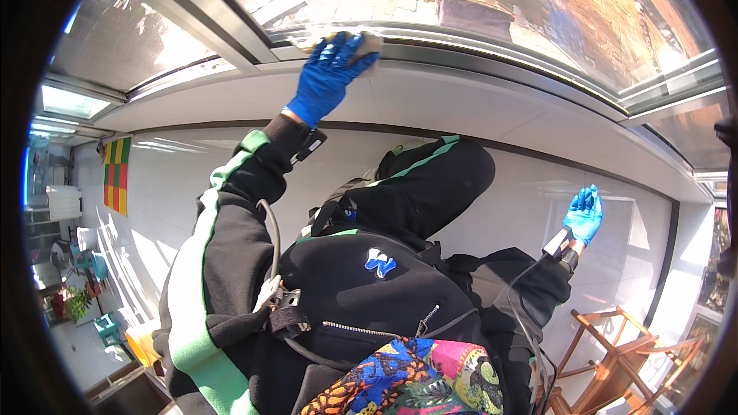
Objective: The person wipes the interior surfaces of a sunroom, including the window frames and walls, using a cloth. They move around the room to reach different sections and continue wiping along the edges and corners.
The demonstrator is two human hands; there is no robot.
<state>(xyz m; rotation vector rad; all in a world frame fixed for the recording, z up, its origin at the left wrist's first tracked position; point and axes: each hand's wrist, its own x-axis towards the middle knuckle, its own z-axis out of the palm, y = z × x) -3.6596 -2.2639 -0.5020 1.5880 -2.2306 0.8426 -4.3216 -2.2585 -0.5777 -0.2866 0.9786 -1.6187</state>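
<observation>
Both hands wear blue gloves. My left hand (333, 78) presses a pale, blurred cloth or sponge (373, 46) against the lower metal rail of a window frame (415, 53), its fingers spread over the top of it. Behind the rail stands the window glass, with a brick pavement showing through. Well off to the right, my right hand (583, 216) hangs in the air in front of the pale wall panels, fingers slightly curled, with nothing visible in it.
A wooden chair (620, 357) lies or stands at the lower right, near my right arm. Metal window posts (196, 11) rise at the upper left. Potted plants (78, 302), stools and a white container (63, 202) are at the far left.
</observation>
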